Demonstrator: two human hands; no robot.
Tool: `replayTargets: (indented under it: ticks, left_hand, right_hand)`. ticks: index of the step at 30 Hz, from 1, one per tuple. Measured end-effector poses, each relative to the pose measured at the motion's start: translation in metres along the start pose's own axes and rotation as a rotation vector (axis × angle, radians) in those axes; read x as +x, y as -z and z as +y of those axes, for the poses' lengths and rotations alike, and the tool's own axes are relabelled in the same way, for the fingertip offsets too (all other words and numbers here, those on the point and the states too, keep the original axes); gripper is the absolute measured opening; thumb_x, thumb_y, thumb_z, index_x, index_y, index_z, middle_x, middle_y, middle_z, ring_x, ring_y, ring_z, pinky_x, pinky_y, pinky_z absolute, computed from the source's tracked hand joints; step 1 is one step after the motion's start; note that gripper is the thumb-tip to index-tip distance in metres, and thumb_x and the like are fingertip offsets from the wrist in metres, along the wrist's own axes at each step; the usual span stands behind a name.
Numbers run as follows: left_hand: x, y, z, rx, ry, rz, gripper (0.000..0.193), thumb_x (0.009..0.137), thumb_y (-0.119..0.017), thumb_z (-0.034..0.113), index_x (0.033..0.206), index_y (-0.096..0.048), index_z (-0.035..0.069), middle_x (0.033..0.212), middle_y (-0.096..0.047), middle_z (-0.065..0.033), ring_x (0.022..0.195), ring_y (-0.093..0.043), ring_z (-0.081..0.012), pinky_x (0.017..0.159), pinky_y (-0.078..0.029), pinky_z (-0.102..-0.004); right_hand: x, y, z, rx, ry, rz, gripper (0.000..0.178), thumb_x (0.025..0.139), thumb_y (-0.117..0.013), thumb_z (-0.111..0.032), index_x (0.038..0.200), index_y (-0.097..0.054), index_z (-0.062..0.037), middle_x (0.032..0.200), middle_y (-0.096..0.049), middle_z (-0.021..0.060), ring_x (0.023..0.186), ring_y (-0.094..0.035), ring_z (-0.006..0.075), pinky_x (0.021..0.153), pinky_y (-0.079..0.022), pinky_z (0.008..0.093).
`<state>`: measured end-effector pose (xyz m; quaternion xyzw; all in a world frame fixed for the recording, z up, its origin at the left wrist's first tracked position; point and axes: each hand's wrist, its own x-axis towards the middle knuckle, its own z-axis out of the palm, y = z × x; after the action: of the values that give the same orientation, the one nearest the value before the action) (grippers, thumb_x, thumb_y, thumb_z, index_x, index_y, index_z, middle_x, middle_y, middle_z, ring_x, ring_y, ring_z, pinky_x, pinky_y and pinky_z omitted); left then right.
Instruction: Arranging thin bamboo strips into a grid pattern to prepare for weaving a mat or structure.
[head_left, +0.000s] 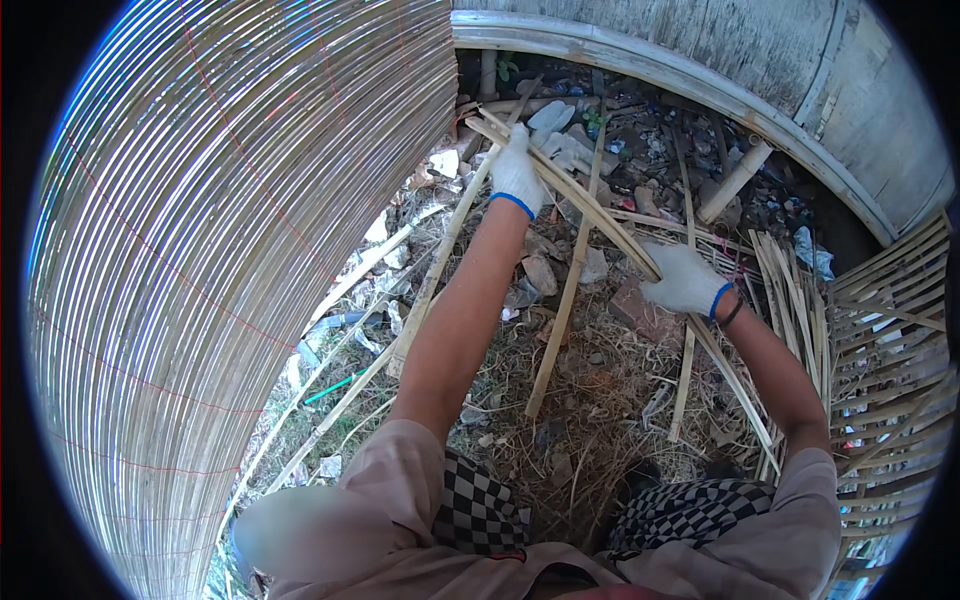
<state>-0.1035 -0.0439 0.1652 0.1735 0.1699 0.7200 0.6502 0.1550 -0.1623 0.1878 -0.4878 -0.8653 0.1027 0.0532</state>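
Observation:
Both my hands wear white knitted gloves with blue cuffs. A few pale split bamboo strips slant between them, from the far middle down toward the near right. My left hand is closed around the strips close to their far ends. Further along, my right hand grips the same bundle, its fingers wrapped round and partly hidden. Beyond the right glove, strips run on toward the ground near my legs; whether these are the same pieces I cannot tell. Another bamboo strip lies on the ground between my arms.
A tall slatted bamboo screen tied with red cord stands at left. A pile of bamboo strips lies at right, beside a bamboo lattice. A pale wall rises at the back, above a bamboo post. Rubble, bricks and litter cover the ground.

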Motion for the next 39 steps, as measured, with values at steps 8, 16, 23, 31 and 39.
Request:
replayTargets:
  ticks: [8, 16, 23, 31, 39]
  left_hand:
    - [0.019, 0.027, 0.044, 0.006, -0.145, 0.011, 0.037, 0.11, -0.044, 0.031, 0.128, -0.049, -0.001, 0.123, -0.063, -0.0237, 0.11, -0.066, -0.0364, 0.088, -0.061, -0.0548]
    - [0.028, 0.053, 0.064, -0.105, -0.086, -0.152, 0.049, 0.111, -0.037, 0.035, 0.145, -0.042, 0.0, 0.139, -0.055, -0.0262, 0.122, -0.061, -0.0417, 0.104, -0.052, -0.0582]
    - [0.02, 0.058, 0.071, 0.061, -0.021, -0.013, 0.034, 0.107, -0.051, 0.021, 0.134, -0.049, 0.001, 0.135, -0.058, -0.0219, 0.119, -0.062, -0.0418, 0.098, -0.057, -0.0587]
    - [0.032, 0.07, 0.086, 0.009, -0.085, 0.087, 0.033, 0.107, -0.05, 0.015, 0.133, -0.048, -0.005, 0.131, -0.06, -0.0248, 0.115, -0.064, -0.0433, 0.098, -0.059, -0.0561]
    - [0.03, 0.093, 0.103, 0.129, -0.118, -0.037, 0.047, 0.111, -0.037, 0.024, 0.143, -0.039, -0.01, 0.142, -0.051, -0.0261, 0.124, -0.059, -0.0379, 0.107, -0.054, -0.0483]
  right_hand:
    - [-0.019, -0.011, 0.005, 0.057, 0.005, 0.009, 0.041, 0.086, -0.071, -0.029, 0.113, -0.059, -0.0011, 0.089, -0.069, 0.0209, 0.085, -0.068, 0.039, 0.076, -0.054, 0.0458]
    - [-0.037, -0.023, 0.013, 1.026, -0.158, -0.34, 0.031, 0.106, -0.052, -0.029, 0.117, -0.057, -0.0007, 0.082, -0.068, 0.0059, 0.067, -0.068, 0.0105, 0.058, -0.055, 0.0255]
    - [-0.041, -0.007, 0.001, 0.97, -0.156, -0.433, 0.039, 0.105, -0.053, -0.032, 0.126, -0.051, 0.0013, 0.089, -0.07, 0.0102, 0.073, -0.072, 0.0161, 0.064, -0.06, 0.0297]
    - [-0.05, -0.035, 0.006, 1.158, 0.056, -0.428, 0.053, 0.095, -0.069, -0.027, 0.132, -0.047, 0.0045, 0.107, -0.068, 0.0137, 0.086, -0.073, 0.0211, 0.074, -0.061, 0.0319]
    - [-0.057, -0.026, 0.004, 1.29, -0.185, -0.518, 0.047, 0.103, -0.058, -0.028, 0.137, -0.048, 0.0038, 0.108, -0.07, 0.0167, 0.081, -0.075, 0.0215, 0.068, -0.062, 0.0313]
